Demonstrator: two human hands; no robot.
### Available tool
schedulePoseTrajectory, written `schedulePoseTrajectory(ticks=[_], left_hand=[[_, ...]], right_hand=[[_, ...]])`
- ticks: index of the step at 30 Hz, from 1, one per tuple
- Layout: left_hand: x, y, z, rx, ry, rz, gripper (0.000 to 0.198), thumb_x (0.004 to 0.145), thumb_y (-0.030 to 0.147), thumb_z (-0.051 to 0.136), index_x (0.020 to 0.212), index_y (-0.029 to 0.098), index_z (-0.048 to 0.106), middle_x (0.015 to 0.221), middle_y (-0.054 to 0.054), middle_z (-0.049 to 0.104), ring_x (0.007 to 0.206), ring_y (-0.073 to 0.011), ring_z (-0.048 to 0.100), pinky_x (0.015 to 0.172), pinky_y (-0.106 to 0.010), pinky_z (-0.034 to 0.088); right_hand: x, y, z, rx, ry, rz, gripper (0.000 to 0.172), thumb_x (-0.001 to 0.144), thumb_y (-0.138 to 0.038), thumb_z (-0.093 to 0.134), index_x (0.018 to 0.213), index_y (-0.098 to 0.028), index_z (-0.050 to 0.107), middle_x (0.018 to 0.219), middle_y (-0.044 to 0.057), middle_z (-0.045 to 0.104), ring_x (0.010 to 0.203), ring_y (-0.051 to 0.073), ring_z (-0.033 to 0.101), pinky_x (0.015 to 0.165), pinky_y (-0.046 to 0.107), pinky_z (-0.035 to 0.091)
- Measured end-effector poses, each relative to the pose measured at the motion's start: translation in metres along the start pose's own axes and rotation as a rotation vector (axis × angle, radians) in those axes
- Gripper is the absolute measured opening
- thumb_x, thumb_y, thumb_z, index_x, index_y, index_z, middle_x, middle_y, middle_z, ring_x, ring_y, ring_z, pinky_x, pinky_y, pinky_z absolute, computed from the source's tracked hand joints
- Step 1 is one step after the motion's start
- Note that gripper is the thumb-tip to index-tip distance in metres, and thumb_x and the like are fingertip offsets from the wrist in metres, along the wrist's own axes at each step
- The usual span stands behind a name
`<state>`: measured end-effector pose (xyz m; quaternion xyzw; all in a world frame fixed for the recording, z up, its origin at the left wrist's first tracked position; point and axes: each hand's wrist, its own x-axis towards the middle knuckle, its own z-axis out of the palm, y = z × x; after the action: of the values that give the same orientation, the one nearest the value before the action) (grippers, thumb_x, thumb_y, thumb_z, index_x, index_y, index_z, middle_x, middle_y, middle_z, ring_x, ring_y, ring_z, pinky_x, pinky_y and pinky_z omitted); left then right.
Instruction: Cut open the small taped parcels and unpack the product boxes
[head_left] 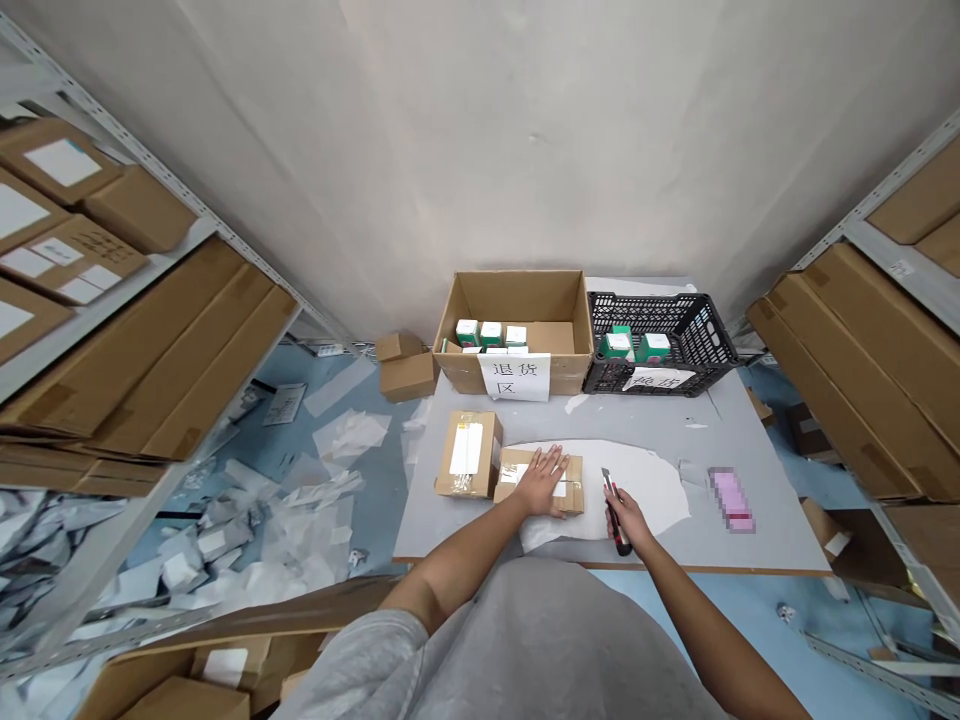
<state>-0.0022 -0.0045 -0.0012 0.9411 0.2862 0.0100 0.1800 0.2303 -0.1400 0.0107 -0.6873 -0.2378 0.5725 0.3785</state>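
Grey T-shirt [555, 640] is filling head view's bottom. Left hand [538, 484] is pressing down, fingers spread, on taped cardboard box [575, 474], sitting just right of taller carton [466, 455]. Right hand [630, 520] is clenching red-black utility knife [619, 535] over white sheet [656, 490].

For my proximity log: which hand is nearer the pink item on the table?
Right. The right hand, holding a box cutter, is left of the pink item; the left hand lies farther left, on a taped box.
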Motion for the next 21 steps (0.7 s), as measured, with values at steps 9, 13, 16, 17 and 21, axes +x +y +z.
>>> schedulePoseTrajectory(ticks=[9,13,16,17,21], left_hand=[[-0.024,0.008,-0.009,-0.089,0.091,-0.001,0.075,0.095,0.066,0.067,0.153,0.020,0.050,0.151,-0.019,0.055,0.140,-0.0362,0.050,0.116,-0.050,0.038],[-0.020,0.010,-0.009,-0.098,0.045,-0.042,0.072,0.092,0.064,0.072,0.147,0.021,0.054,0.137,-0.017,0.059,0.128,-0.0359,0.055,0.108,-0.048,0.043],[-0.015,0.011,-0.009,-0.083,0.035,-0.030,0.079,0.086,0.069,0.077,0.145,0.021,0.055,0.134,-0.016,0.060,0.125,-0.0357,0.055,0.106,-0.046,0.044],[-0.013,0.012,-0.010,-0.074,0.031,-0.023,0.081,0.084,0.070,0.078,0.144,0.021,0.055,0.133,-0.015,0.060,0.124,-0.0357,0.055,0.105,-0.046,0.044],[-0.005,0.014,-0.013,-0.038,-0.004,-0.020,0.084,0.078,0.071,0.084,0.138,0.019,0.058,0.131,-0.016,0.062,0.122,-0.0355,0.056,0.104,-0.045,0.044]], right_hand=[[0.060,-0.039,0.051,-0.275,0.110,-0.048,0.047,0.070,-0.047,0.091,0.089,-0.026,0.053,0.053,-0.010,0.055,0.037,0.013,0.051,0.040,0.025,0.041],[0.066,-0.031,0.057,-0.199,0.113,0.039,0.044,0.070,-0.044,0.091,0.089,-0.026,0.057,0.052,-0.008,0.056,0.039,0.013,0.052,0.039,0.025,0.041],[0.068,-0.025,0.056,-0.143,0.106,0.044,0.044,0.069,-0.044,0.091,0.087,-0.026,0.055,0.050,-0.009,0.054,0.036,0.012,0.048,0.035,0.024,0.037],[0.068,-0.024,0.054,-0.120,0.097,0.041,0.045,0.069,-0.044,0.091,0.086,-0.026,0.054,0.050,-0.009,0.054,0.036,0.012,0.048,0.034,0.023,0.037],[0.071,-0.026,0.049,-0.047,0.064,0.048,0.050,0.065,-0.044,0.092,0.084,-0.027,0.049,0.053,-0.009,0.055,0.037,0.011,0.050,0.035,0.023,0.042]])
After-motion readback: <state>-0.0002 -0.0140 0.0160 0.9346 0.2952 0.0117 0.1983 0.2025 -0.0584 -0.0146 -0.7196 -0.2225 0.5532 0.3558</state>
